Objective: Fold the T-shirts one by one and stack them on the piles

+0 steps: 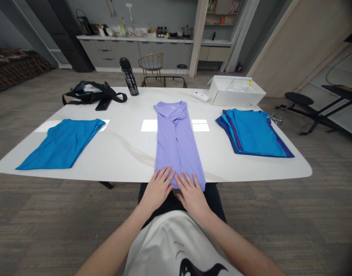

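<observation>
A lavender T-shirt (177, 138) lies in front of me, its sides folded inward into a long strip with the collar at the far end. Its bottom hem hangs slightly over the near table edge. My left hand (160, 186) rests flat on the hem's left part, fingers stretched out. Beside it, my right hand (191, 191) lies on the hem's right part, its fingers also spread. Both thumbs point inward, close to the hem. To the left is a blue shirt (65, 143), laid out with a slanted outline. Several folded shirts (252, 132) in blue and purple form a stack on the right.
On the white table (126, 165) stand a black bottle (129, 78) and a white box (236, 91). A black bag (91, 93), a phone (103, 104) and a small white device (200, 96) lie toward the far edge. A chair (152, 63) stands beyond.
</observation>
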`<act>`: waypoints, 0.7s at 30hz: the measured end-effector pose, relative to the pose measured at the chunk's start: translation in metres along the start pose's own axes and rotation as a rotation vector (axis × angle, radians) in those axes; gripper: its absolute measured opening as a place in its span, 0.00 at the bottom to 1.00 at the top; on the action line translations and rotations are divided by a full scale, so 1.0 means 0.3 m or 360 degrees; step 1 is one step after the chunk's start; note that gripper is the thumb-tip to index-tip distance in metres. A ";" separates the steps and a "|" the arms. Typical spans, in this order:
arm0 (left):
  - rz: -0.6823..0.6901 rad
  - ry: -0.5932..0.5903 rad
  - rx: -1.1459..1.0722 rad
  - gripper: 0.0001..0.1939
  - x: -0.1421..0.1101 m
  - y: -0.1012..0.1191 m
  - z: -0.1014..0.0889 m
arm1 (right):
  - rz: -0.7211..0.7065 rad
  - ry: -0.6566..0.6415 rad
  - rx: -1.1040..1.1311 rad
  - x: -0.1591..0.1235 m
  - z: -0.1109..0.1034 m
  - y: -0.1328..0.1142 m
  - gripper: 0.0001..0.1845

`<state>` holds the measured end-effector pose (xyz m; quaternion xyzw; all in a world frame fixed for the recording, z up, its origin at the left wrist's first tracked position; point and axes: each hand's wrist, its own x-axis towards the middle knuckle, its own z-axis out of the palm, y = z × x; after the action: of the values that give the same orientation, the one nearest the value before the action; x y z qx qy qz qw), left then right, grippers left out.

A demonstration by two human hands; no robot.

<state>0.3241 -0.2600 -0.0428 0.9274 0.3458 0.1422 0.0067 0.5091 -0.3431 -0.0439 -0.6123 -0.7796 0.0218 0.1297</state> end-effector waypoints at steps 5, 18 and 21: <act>-0.0005 -0.0002 0.0055 0.32 -0.080 0.004 -0.012 | -0.0038 0.0061 0.0076 -0.058 -0.002 0.002 0.31; -0.0161 0.0084 0.0164 0.31 0.004 0.101 0.098 | -0.0019 0.0186 -0.0060 -0.019 0.083 0.096 0.34; -0.0197 0.0154 0.0144 0.31 0.012 0.104 0.114 | -0.0023 0.0256 -0.0113 -0.016 0.120 0.110 0.31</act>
<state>0.3558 -0.2784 -0.0713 0.8957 0.4085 0.1703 -0.0429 0.5331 -0.3349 -0.0859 -0.6107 -0.7713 -0.0561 0.1702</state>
